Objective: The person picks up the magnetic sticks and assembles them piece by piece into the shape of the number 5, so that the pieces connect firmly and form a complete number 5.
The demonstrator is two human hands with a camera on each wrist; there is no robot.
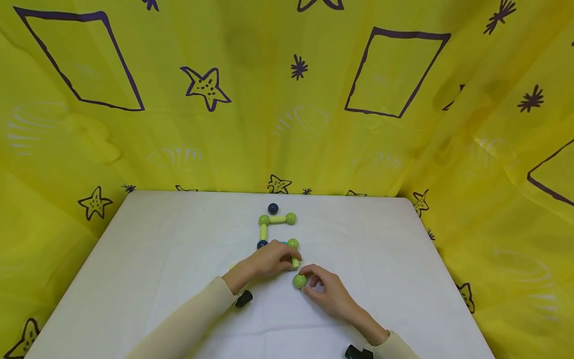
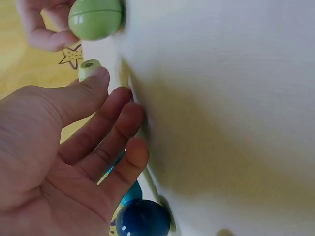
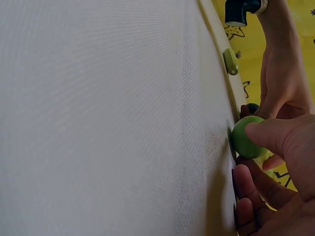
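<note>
My left hand (image 1: 271, 259) pinches a pale yellow-green rod (image 1: 295, 263) between thumb and fingers; the rod's round end (image 2: 89, 64) faces the right hand. My right hand (image 1: 329, 294) holds a green ball (image 1: 299, 281) by thumb and fingertips, low over the table and close to that rod end. Just beyond the held rod sits another green ball (image 1: 293, 243). A blue rod (image 1: 283, 243), mostly hidden by the left hand, lies between it and a dark blue ball (image 1: 262, 244). From there a yellow-green rod (image 1: 263, 232) runs back to a green corner ball (image 1: 264, 220).
Another rod (image 1: 277, 219) joins the corner ball to a green ball (image 1: 291, 218) at its right. Behind them sits a separate dark blue ball (image 1: 273, 208). A loose yellow-green rod (image 3: 230, 61) lies near the left wrist. Yellow patterned cloth (image 1: 251, 124) surrounds the white table (image 1: 179, 239).
</note>
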